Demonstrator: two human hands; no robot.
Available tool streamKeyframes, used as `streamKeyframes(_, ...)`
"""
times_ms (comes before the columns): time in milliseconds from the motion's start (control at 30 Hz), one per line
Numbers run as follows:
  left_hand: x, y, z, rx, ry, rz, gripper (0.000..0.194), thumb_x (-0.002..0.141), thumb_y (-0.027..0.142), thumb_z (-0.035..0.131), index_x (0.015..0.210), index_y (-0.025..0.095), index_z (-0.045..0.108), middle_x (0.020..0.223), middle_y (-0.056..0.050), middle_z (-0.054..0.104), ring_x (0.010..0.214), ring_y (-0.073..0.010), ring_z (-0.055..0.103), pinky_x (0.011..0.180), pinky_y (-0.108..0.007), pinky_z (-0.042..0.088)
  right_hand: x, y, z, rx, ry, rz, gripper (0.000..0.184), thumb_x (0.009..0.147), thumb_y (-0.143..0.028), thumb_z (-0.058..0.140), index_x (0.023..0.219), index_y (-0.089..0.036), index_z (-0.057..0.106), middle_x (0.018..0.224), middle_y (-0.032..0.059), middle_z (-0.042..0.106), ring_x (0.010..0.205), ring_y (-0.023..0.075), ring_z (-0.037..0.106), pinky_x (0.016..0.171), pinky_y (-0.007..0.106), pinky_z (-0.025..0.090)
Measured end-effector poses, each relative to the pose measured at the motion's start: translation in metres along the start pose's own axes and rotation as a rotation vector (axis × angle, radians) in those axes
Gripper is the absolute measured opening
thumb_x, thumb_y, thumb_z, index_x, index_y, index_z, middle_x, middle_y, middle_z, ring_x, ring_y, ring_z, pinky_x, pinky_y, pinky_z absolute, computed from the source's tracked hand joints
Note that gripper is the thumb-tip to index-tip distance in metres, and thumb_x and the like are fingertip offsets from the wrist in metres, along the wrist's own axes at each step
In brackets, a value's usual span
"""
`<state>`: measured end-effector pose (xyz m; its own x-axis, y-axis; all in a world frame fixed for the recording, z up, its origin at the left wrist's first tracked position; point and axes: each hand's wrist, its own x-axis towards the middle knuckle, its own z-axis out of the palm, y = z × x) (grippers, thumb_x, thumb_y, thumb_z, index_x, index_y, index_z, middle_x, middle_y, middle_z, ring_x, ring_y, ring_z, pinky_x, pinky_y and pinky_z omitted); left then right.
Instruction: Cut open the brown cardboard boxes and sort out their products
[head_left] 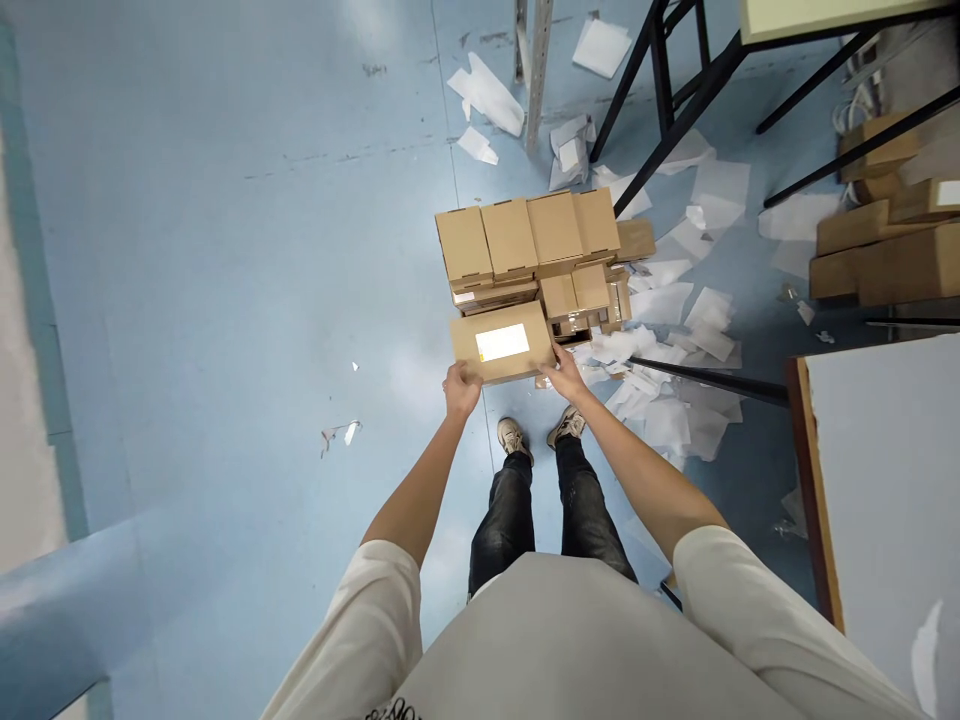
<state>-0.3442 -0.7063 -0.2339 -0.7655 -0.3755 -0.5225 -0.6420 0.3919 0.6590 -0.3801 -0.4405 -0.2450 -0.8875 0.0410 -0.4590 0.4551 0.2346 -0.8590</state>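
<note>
A brown cardboard box (466, 342) with a white label on its top lies in front of me, at the near side of a group of stacked boxes. My left hand (462, 388) is closed on its near left corner. At the right end, my right hand (564, 375) grips the same box. Behind it stands a row of several cardboard boxes (510, 236), side by side. Smaller boxes (574, 290) sit to the right of the labelled box. Whether the labelled box rests on something or is lifted cannot be made out.
Loose white sheets (667, 400) litter the blue floor (225, 300) to the right. A table (892, 450) stands at the right, and black table legs (660, 120) rise behind the stack. More cardboard boxes (900, 260) lie at the far right. A metal post (538, 75) is beyond the boxes.
</note>
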Motion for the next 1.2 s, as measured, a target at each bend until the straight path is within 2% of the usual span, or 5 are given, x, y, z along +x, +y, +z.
streamKeyframes(300, -0.123, 0.084, -0.043, 0.026, -0.029, 0.162, 0.051, 0.077, 0.023, 0.066, 0.127, 0.028, 0.053, 0.132, -0.008, 0.061, 0.132, -0.0307, 0.049, 0.115, -0.05, 0.032, -0.11, -0.079, -0.06, -0.068, 0.187, 0.013, 0.069, 0.073, -0.039, 0.07, 0.139, -0.024, 0.056, 0.135, 0.0109, 0.052, 0.127, 0.0278, 0.051, 0.117, 0.046, 0.036)
streamKeyframes(600, -0.232, 0.245, -0.013, 0.04, -0.063, 0.588, 0.055, 0.08, 0.014, 0.057, 0.133, 0.026, 0.049, 0.135, -0.008, 0.059, 0.13, -0.0288, 0.052, 0.114, -0.049, 0.036, -0.194, -0.171, -0.209, -0.035, 0.576, -0.192, 0.06, 0.076, -0.04, 0.067, 0.134, -0.026, 0.056, 0.134, 0.0104, 0.053, 0.129, 0.029, 0.048, 0.115, 0.05, 0.037)
streamKeyframes(733, -0.275, 0.317, 0.03, 0.017, -0.09, 0.724, 0.058, 0.08, 0.014, 0.06, 0.135, 0.026, 0.049, 0.128, -0.007, 0.062, 0.123, -0.0269, 0.056, 0.109, -0.045, 0.043, -0.228, -0.189, -0.294, -0.006, 0.73, -0.256, 0.06, 0.076, -0.037, 0.068, 0.134, -0.026, 0.055, 0.133, 0.0098, 0.051, 0.128, 0.0278, 0.049, 0.111, 0.049, 0.041)
streamKeyframes(900, -0.343, 0.388, 0.12, 0.045, -0.209, 0.88, 0.061, 0.08, 0.016, 0.065, 0.138, 0.026, 0.048, 0.129, -0.008, 0.062, 0.121, -0.0274, 0.057, 0.108, -0.045, 0.044, -0.284, -0.175, -0.412, 0.045, 0.921, -0.235, 0.057, 0.077, -0.036, 0.067, 0.131, -0.027, 0.054, 0.134, 0.0098, 0.048, 0.127, 0.0262, 0.048, 0.109, 0.046, 0.044)
streamKeyframes(1200, -0.459, 0.429, 0.308, 0.143, -0.533, 1.064, 0.062, 0.081, 0.012, 0.063, 0.139, 0.022, 0.048, 0.139, -0.011, 0.058, 0.131, -0.0296, 0.052, 0.115, -0.049, 0.038, -0.387, -0.067, -0.575, 0.064, 1.152, 0.002, 0.062, 0.072, -0.041, 0.071, 0.13, -0.024, 0.055, 0.132, 0.0114, 0.047, 0.126, 0.0283, 0.048, 0.113, 0.047, 0.04)
